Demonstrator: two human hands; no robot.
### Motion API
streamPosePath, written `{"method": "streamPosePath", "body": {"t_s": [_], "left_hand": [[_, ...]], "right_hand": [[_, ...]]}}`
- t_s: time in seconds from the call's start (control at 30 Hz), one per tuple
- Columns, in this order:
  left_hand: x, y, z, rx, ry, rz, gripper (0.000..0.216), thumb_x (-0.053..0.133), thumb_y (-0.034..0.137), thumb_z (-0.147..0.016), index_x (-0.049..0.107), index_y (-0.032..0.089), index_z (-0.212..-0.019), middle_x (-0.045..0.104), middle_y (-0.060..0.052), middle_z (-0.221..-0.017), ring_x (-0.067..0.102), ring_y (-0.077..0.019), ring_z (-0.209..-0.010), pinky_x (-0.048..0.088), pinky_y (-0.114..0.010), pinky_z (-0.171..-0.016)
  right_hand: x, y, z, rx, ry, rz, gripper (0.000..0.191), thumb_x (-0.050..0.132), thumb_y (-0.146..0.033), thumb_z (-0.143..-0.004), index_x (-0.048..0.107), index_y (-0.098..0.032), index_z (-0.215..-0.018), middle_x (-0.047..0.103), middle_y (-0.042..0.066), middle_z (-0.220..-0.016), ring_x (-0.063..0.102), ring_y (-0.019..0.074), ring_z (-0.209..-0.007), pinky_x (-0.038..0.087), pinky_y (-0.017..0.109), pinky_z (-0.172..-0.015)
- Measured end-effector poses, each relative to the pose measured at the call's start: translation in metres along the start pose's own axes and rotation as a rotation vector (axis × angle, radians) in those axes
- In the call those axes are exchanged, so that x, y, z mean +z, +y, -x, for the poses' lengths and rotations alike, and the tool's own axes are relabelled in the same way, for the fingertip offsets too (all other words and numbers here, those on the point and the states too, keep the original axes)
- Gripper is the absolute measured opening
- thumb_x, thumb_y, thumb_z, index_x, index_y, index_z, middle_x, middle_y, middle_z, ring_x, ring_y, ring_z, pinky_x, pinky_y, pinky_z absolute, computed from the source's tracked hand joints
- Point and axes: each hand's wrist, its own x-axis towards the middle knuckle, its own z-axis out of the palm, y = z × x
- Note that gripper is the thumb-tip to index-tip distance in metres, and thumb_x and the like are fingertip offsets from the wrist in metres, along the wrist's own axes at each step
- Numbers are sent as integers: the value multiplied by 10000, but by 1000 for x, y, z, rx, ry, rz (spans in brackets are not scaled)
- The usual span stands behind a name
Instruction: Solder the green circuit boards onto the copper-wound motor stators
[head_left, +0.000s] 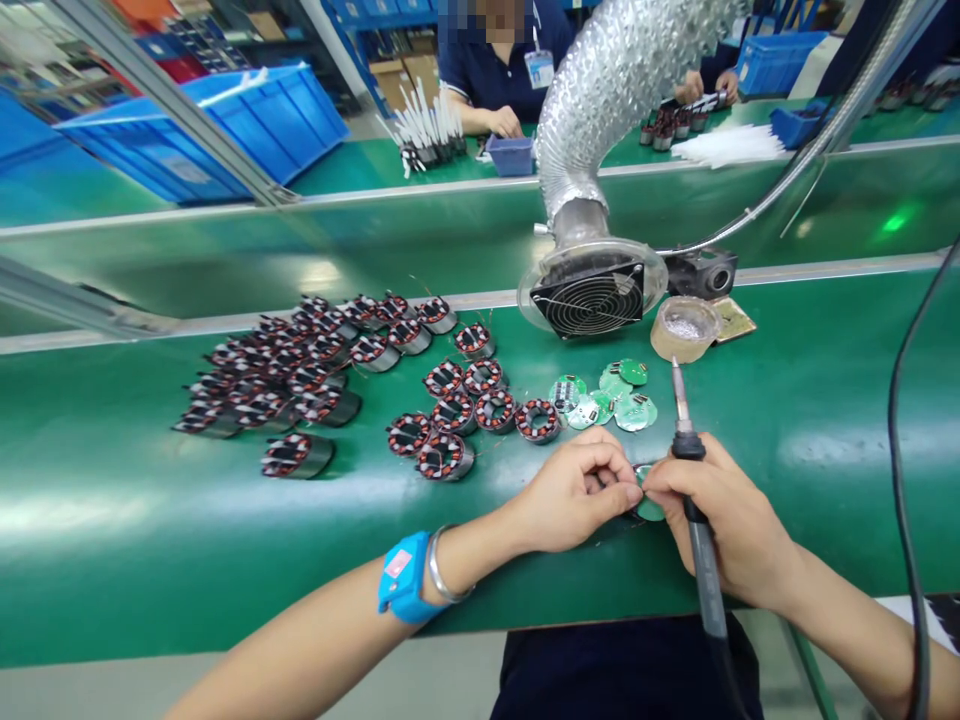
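Observation:
A soldering iron (703,560) lies in my right hand (739,525), its metal tip pointing up and away from me. My right thumb and forefinger also meet at the edge of a round green circuit board (649,508). On the board's other side is my left hand (574,490), fingers curled and thumb pressed in at the rim; what they pinch is too small to make out. Something dark shows under the board, mostly hidden. Just beyond my hands lie several loose green circuit boards (635,411). Wound motor stators (538,421) stand to their left.
A fume extractor fan (589,300) hangs on a silver duct (577,140). By it sits a round tub (684,328). Many stators (300,370) crowd the left. A black cable (900,450) runs down the right. Across the bench a person (502,80) works near a blue bin (512,156).

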Motion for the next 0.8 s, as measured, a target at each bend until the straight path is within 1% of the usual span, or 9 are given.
{"method": "streamPosePath", "body": {"t_s": [0.07,0.13,0.2,0.27,0.3,0.33,0.4,0.6,0.8], "left_hand": [[2,1,0,-21,16,-7,161,676,256,-770,615,123,-703,494,0,-828,427,-41,-569,365,-166,-483],[3,4,0,-15,30,-58,121,678,212,-754,625,122,-693,496,5,-812,425,-36,-561,364,-159,-479],[4,6,0,0,28,-113,81,676,175,-744,641,124,-691,501,9,-801,438,-34,-563,383,-155,-490],[4,9,-1,4,23,-144,65,674,151,-735,648,126,-681,505,13,-785,455,-37,-568,402,-154,-502],[5,10,-1,1,23,-153,61,674,143,-730,649,127,-676,507,13,-780,462,-39,-570,407,-154,-504],[5,10,-1,-4,26,-160,58,673,137,-725,648,127,-673,509,13,-779,468,-40,-572,411,-154,-504],[5,11,-1,-17,41,-172,56,667,133,-722,647,127,-670,510,11,-780,474,-45,-577,414,-157,-500],[5,10,1,-41,47,-168,65,665,161,-732,643,134,-678,516,8,-796,484,-49,-568,433,-167,-496],[5,13,0,-3,40,-207,57,664,119,-715,644,140,-666,513,15,-776,483,-42,-562,427,-153,-489]], "right_hand": [[-6,0,0,2,-82,48,216,505,-91,-872,552,-254,-1007,610,-1,-726,501,181,-685,452,318,-639],[-14,-1,1,-5,-116,55,248,516,-96,-875,550,-247,-1068,635,10,-769,517,183,-705,470,314,-642],[-22,0,2,-10,-128,27,304,544,-98,-861,528,-225,-1137,679,54,-963,587,200,-851,518,338,-743],[-26,1,4,8,-152,-8,354,564,-102,-843,501,-201,-1177,645,103,-1182,590,229,-1077,522,377,-897],[-26,2,5,20,-169,-29,362,561,-99,-839,493,-196,-1181,622,116,-1239,571,232,-1151,511,387,-948],[-25,4,6,29,-182,-47,361,553,-92,-838,488,-196,-1178,615,120,-1255,565,228,-1179,509,386,-968],[-22,6,8,32,-178,-58,340,551,-85,-839,495,-202,-1153,643,112,-1201,595,218,-1142,531,375,-943],[-11,7,14,-37,3,45,313,624,-104,-821,534,-175,-1112,669,136,-1107,632,233,-1057,552,396,-897],[-17,1,12,-25,8,62,366,627,-122,-817,549,-166,-1172,665,142,-1172,638,258,-1093,557,412,-911]]}}
